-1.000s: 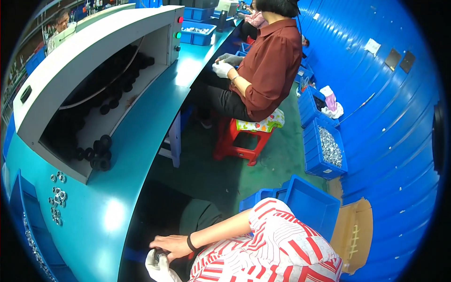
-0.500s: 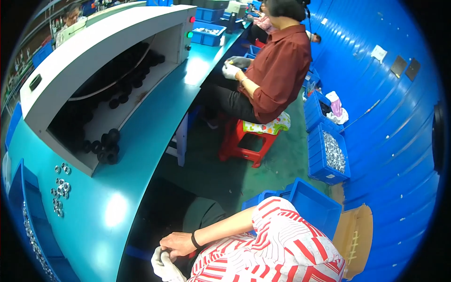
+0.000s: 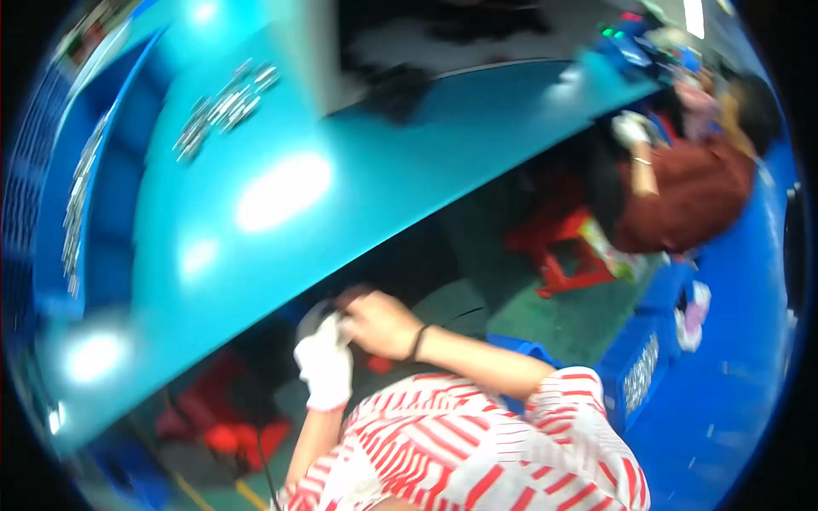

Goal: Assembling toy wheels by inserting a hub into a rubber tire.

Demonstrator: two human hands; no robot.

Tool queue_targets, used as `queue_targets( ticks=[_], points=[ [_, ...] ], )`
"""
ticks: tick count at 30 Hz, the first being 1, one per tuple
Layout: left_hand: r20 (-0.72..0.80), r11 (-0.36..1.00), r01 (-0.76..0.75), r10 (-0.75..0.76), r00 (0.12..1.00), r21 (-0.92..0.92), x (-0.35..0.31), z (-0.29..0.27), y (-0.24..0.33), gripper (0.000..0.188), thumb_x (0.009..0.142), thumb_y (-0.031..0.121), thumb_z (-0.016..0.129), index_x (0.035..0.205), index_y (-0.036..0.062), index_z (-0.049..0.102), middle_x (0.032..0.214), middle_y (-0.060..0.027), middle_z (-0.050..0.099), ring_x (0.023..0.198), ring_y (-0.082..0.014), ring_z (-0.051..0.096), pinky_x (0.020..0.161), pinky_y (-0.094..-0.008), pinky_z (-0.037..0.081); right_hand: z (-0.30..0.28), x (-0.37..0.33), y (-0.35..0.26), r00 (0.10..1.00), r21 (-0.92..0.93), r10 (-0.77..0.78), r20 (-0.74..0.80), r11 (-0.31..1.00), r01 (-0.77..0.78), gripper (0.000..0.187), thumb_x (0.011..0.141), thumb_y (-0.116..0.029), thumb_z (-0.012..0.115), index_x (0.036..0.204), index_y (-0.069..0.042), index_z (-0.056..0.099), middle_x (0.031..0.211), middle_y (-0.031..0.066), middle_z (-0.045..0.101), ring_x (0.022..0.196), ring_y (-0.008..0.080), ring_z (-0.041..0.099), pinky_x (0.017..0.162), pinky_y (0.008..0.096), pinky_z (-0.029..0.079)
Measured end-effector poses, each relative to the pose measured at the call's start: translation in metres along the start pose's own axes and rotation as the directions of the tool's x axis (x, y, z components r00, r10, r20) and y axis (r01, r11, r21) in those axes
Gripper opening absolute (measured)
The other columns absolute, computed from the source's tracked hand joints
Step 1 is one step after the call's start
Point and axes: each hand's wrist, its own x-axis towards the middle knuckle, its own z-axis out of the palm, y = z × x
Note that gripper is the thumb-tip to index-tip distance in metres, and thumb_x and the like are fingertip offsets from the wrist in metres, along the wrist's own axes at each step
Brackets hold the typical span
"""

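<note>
My left hand [image 3: 325,366], in a white glove, and my bare right hand [image 3: 385,325], with a black band at its wrist, meet in front of me beside the near edge of the teal table [image 3: 409,175]. The fingers of both are bent together around something small and dark, too blurred to name. Loose shiny metal rings [image 3: 226,111] lie on the table top. Beyond them, a heap of black ring-like pieces [image 3: 394,89] spills from the opening of a pale machine housing [image 3: 305,51].
A long blue bin [image 3: 111,204] holding metal pieces stands at the left. Red stool-like shapes [image 3: 230,430] are below the table edge. To the right, a co-worker in a dark red shirt [image 3: 694,192] sits by a red stool [image 3: 567,255], with blue crates [image 3: 626,400] behind.
The view has swung, so the table now runs diagonally and everything is smeared. My hands appear higher in the picture, still together, and more of my left forearm shows.
</note>
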Motion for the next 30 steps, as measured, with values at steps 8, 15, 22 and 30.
queue_targets(
  ticks=[8,15,22,30],
  points=[
    [0.285,0.701,0.543,-0.463,0.839,-0.462,0.006,-0.025,-0.011,0.025,0.080,0.012,0.069,0.101,-0.0005,0.064,0.081,-0.0121,0.069,0.067,-0.0157,0.065,0.059,-0.0269,0.050,0.001,0.002,-0.006,0.968,-0.178,-0.251,-0.028,0.954,0.242,0.028,0.082,-0.007,0.061,0.108,-0.001,0.054,0.083,0.0172,0.059,0.077,0.0342,0.059,0.069,0.0416,0.048],
    [0.452,0.106,0.581,-0.521,0.723,-0.807,-0.011,-0.011,-0.009,0.033,0.087,0.011,0.061,0.114,-0.0050,0.053,0.096,-0.0128,0.063,0.078,-0.0166,0.064,0.067,-0.0265,0.055,0.000,-0.003,-0.009,0.988,-0.084,-0.149,0.051,0.985,0.153,0.032,0.083,-0.008,0.061,0.113,0.000,0.053,0.084,0.0169,0.059,0.077,0.0342,0.058,0.068,0.0399,0.048],
    [0.488,0.170,0.615,-0.463,0.740,-0.770,-0.009,-0.023,-0.010,0.030,0.085,0.006,0.060,0.112,-0.0064,0.054,0.096,-0.0131,0.061,0.081,-0.0162,0.063,0.069,-0.0263,0.054,-0.001,0.000,-0.006,0.926,-0.171,-0.365,0.099,0.910,0.378,0.042,0.074,-0.012,0.070,0.112,-0.002,0.055,0.085,0.0136,0.060,0.075,0.0300,0.060,0.065,0.0352,0.050],
    [0.473,0.386,0.643,-0.449,0.758,-0.662,0.005,-0.022,-0.012,0.029,0.080,0.014,0.069,0.100,-0.0043,0.060,0.084,-0.0099,0.063,0.072,-0.0130,0.059,0.063,-0.0259,0.050,0.007,-0.002,0.007,0.946,-0.131,-0.323,-0.006,0.938,0.320,0.040,0.072,-0.025,0.071,0.103,-0.002,0.059,0.091,0.0154,0.064,0.080,0.0307,0.063,0.069,0.0381,0.051]
  ],
)
